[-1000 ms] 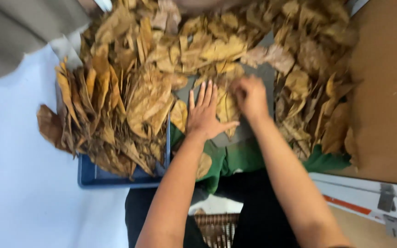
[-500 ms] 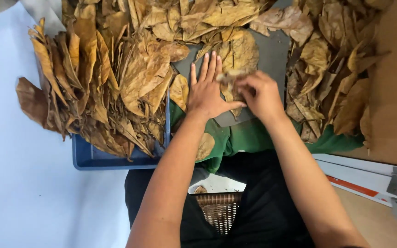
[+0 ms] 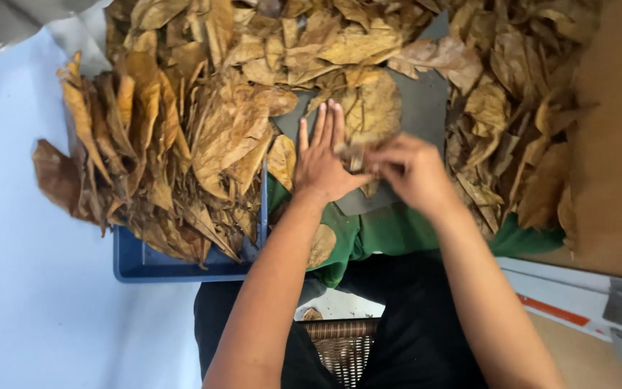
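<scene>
Pale blue floor point(image 3: 30, 310) fills the left of the head view, and a brown cardboard panel point(image 3: 613, 166) stands along the right edge. Between them a large heap of dried brown leaves point(image 3: 203, 122) spreads across the top, with a second mass of leaves point(image 3: 512, 122) to the right. Part of the left heap sits in and overhangs a blue plastic tray point(image 3: 181, 266), whose near rim and right wall show below the leaves. A grey flat board point(image 3: 426, 108) lies between the 2 leaf masses, resting over a green cloth point(image 3: 397, 230) on the person's lap. On this board lies 1 broad dried leaf point(image 3: 372, 104), its near end under the hands. Left hand point(image 3: 322, 162) is released and flat, fingers straight and together, palm pressed down on the board at the leaf's left edge. Right hand point(image 3: 412, 169) is curled, its fingertips pinching the leaf's near end just beside the left thumb; motion blur hides the exact grip. A single small leaf point(image 3: 320, 245) lies on the green cloth beside the left forearm. Below, between the forearms, a woven wicker basket point(image 3: 340, 346) shows.
</scene>
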